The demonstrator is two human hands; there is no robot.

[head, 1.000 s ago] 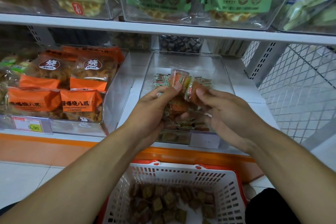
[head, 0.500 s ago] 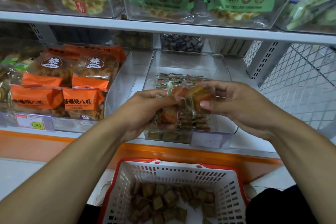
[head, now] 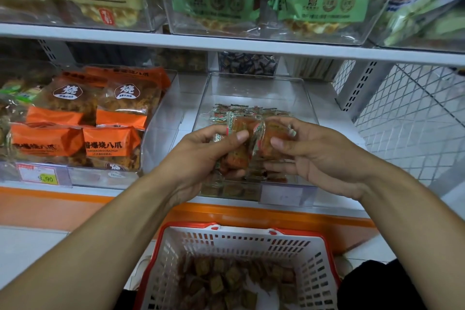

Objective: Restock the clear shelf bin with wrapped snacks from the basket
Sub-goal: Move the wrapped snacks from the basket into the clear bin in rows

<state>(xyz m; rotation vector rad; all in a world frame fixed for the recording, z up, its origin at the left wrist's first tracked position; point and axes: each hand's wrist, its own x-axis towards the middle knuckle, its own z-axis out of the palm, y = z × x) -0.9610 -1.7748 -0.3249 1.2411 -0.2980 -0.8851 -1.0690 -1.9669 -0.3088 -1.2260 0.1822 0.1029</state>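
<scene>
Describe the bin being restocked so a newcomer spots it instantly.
Find the lower white shelf with the orange front edge, directly above the red-rimmed basket. The clear shelf bin sits mid-shelf, behind both hands. Unlike the left neighbour, packed with big orange bags, it holds only small wrapped snacks and is mostly empty.

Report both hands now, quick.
Left hand: fingers gripping wrapped snacks over the bin.
Right hand: fingers gripping wrapped snacks too.

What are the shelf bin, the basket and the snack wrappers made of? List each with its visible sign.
Clear shelf bin: likely rigid acrylic or similar plastic; see-through, glossy walls.
Basket: moulded plastic, white slotted walls, red rim.
Wrapped snacks: thin glossy plastic film, crinkled, partly transparent, held by left hand and right hand.
</scene>
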